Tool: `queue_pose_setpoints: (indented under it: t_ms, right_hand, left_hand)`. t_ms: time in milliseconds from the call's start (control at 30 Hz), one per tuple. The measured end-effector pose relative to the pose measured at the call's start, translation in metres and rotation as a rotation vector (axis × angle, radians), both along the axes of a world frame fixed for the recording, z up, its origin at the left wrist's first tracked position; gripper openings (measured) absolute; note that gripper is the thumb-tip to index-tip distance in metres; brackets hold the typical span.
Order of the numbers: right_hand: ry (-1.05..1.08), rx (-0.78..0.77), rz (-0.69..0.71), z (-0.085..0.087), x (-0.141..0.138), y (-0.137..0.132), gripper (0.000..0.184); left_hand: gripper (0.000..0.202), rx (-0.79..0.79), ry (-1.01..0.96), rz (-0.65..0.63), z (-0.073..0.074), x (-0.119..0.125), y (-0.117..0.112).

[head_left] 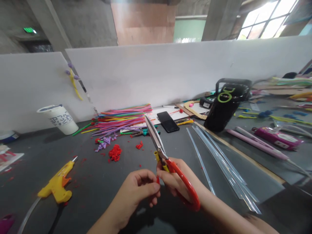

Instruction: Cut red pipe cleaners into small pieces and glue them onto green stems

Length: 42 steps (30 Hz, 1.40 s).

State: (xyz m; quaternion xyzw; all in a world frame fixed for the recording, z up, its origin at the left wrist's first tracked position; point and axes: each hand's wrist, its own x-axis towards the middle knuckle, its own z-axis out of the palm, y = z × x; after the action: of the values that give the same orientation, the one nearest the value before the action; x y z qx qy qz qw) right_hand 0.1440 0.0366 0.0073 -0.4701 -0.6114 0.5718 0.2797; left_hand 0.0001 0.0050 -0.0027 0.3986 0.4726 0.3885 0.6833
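My right hand (pixel 179 180) is closed round the red handles of a pair of scissors (pixel 159 146), whose blades point up and away, shut or nearly shut. A short yellow piece (pixel 158 159) sits by the scissors' pivot. My left hand (pixel 140 188) is pinched closed right beside the handles, fingertips touching the lower end of something small and red or yellow that I cannot make out. Both hands hover low over the dark grey table (pixel 97 182).
A yellow glue gun (pixel 57 185) lies at the left. Red crumbs (pixel 115 152), purple bits and a pile of coloured pipe cleaners (pixel 124 120) lie ahead, with a phone (pixel 167 121). Clear glue sticks (pixel 219 162) run to the right. A white cup (pixel 60 118) and a black bag (pixel 225 105) stand by the white partition.
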Motion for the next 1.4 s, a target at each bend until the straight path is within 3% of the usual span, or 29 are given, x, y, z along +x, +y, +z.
queue_pose_setpoints:
  t_ms: [300, 433, 500, 600, 667, 767, 1000, 1167, 1300, 1400]
  right_hand:
    - [0.027, 0.026, -0.017, -0.002, -0.002, -0.002, 0.007]
    - [0.024, 0.077, -0.024, -0.005, -0.004, 0.001, 0.008]
    - [0.019, 0.11, -0.056, -0.007, -0.003, 0.005, 0.01]
    - [0.014, 0.122, -0.113, -0.008, 0.0, 0.01, 0.012]
    - [0.014, 0.116, -0.134, -0.008, 0.003, 0.011, 0.013]
    - [0.005, 0.11, -0.148, -0.007, 0.005, 0.011, 0.012]
    - [0.012, 0.117, -0.115, -0.004, 0.006, 0.008, 0.014]
    - [0.042, 0.137, -0.115, -0.008, 0.01, 0.009, 0.013]
    - [0.069, 0.102, -0.149, -0.005, 0.01, 0.009, 0.014]
    - [0.09, 0.074, -0.185, -0.003, 0.007, 0.01, 0.013]
  left_hand:
    - [0.014, 0.035, -0.043, 0.029, -0.006, -0.001, 0.002]
    - [0.015, 0.086, 0.084, 0.058, -0.007, -0.002, 0.008]
    - [0.015, 0.207, 0.315, 0.097, -0.002, -0.014, 0.015]
    - [0.016, 0.498, 0.915, 0.272, 0.01, -0.047, 0.03]
    - [0.021, 0.564, 1.327, 0.19, 0.017, -0.072, 0.042]
    - [0.017, 0.539, 1.476, 0.134, 0.021, -0.1, 0.059]
    - [0.017, 0.533, 1.594, 0.019, 0.009, -0.115, 0.08]
    - [0.024, 0.571, 1.575, 0.01, 0.014, -0.117, 0.078]
    - [0.031, 0.644, 1.532, 0.033, 0.017, -0.104, 0.08]
    - [0.023, 0.699, 1.485, -0.069, 0.008, -0.082, 0.089]
